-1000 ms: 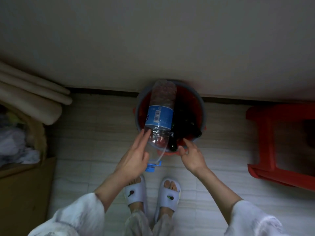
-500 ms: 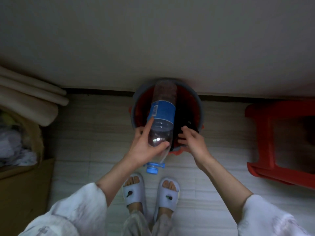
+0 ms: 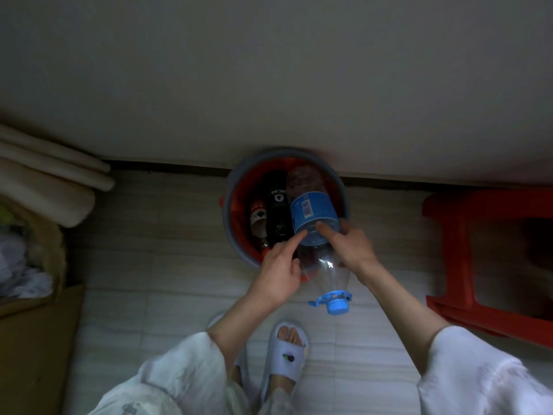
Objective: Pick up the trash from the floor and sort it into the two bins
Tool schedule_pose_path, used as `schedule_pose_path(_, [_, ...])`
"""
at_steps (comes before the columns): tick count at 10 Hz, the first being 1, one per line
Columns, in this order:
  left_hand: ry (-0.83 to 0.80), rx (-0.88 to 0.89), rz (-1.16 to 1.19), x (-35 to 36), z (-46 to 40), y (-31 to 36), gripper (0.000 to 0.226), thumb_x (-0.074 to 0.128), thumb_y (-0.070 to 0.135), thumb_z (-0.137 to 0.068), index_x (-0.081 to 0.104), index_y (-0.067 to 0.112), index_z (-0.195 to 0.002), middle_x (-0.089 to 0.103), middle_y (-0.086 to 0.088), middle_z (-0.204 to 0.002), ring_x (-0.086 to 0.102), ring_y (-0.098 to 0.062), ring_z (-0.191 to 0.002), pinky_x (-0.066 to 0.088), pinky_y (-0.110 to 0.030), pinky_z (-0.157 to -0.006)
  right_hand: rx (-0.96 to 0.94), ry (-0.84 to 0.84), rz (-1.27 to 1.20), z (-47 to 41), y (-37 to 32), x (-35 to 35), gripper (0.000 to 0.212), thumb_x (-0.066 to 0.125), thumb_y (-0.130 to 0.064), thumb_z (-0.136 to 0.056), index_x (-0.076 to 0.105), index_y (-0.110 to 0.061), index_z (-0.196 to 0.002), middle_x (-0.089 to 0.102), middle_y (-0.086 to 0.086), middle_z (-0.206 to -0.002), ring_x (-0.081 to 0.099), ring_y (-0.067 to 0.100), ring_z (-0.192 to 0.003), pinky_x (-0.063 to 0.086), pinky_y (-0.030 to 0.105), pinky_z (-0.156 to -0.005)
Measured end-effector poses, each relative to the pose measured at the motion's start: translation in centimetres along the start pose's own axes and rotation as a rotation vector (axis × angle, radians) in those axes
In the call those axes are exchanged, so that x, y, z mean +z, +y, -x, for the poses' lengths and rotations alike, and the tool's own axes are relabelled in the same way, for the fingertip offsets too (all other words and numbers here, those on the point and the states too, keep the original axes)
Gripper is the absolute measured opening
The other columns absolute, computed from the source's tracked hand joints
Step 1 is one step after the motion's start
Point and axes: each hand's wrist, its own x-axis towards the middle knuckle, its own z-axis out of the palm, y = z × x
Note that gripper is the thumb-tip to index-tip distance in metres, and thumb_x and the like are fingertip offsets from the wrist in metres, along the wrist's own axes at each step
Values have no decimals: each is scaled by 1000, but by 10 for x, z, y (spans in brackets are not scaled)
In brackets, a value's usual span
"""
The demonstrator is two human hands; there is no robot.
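Head view: pale tiled floor [image 3: 167, 265], red bin [image 3: 239, 235] against wall [image 3: 269, 85]; right hand [image 3: 354, 247] gripping bottle [image 3: 314, 217]

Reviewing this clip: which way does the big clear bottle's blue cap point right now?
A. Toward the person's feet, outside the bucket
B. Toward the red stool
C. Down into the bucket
A: the large bottle leans base-first into the red bucket, its blue cap hanging outside the rim near the slippers.
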Motion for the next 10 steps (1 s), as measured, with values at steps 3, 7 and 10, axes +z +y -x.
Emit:
schedule_pose_path(3, [47, -762, 953, 19, -35, -39, 36, 54, 6, -92, 46, 1, -127, 59, -19, -122, 59, -34, -108, 53, -46, -86, -37, 38, -40, -1, 3, 2, 60, 59, -45, -85, 37, -27, -138, 57, 2, -120, 56, 24, -110, 51, 45, -91])
schedule_pose_path(7, [455, -723, 464, -23, -26, -86, 30, 64, 16, -81, 60, 0, -106, 66, -19, -104, 61, -37, -101, 48, -40, -86, -112, 89, 303, -7, 2, 43, 66, 54, -47, -88, 31, -18, -142, 44, 20, -131, 47, 36, -118, 40, 36, -94])
schedule_pose_path(10, [294, -609, 273, -33, -12, -74, 48, 56, 22, -91, 43, 5, -134, 54, -16, -129, 51, -30, -118, 41, -33, -98, -62, -4, 460, -10, -2, 52, 73, 38, -57, -91, 11, -21, -149, 39, 19, -140, 43, 37, -123, 42, 42, -98])
